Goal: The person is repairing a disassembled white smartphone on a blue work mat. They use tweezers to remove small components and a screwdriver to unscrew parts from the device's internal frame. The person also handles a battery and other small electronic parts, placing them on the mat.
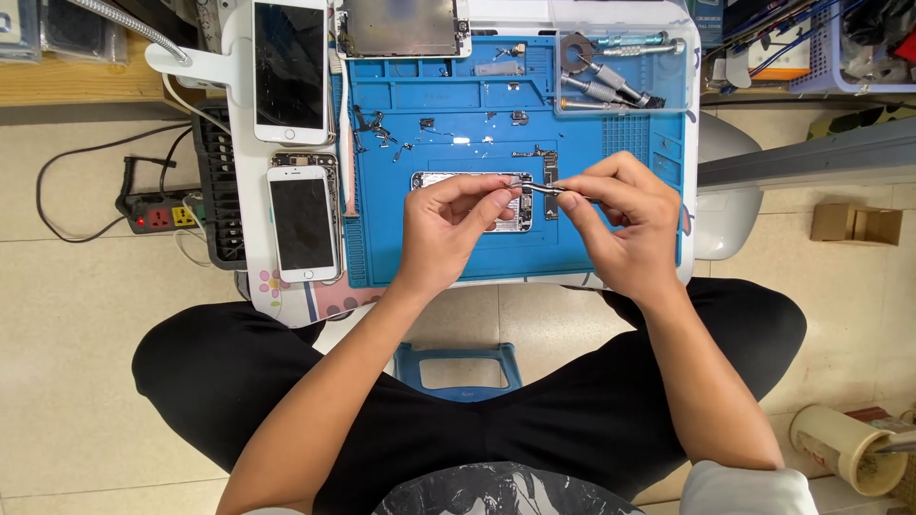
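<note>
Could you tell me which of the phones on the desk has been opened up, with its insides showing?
The opened phone lies on the blue mat under both hands. The two white phones, one large, one smaller, lie left of the mat, screens intact.

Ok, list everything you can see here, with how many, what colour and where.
Work mat: one, blue, on the small white table.
Opened phone: one, silver, mid-mat, under the hands.
Tweezers: one pair, metal, in the right hand.
Small loose parts: many, dark and metal, upper mat.
Phones with screens: two, white, left of the mat.
Screen frame: one, grey, top edge of the mat.
Screwdrivers: several, metal, clear tray at top right.
Power strip: one, black, on the floor at left.
Stool: one, blue, between the knees.
Cup: one, beige, floor at lower right.
Left hand: steadying the opened phone.
Right hand: gripping the tweezers.
</note>
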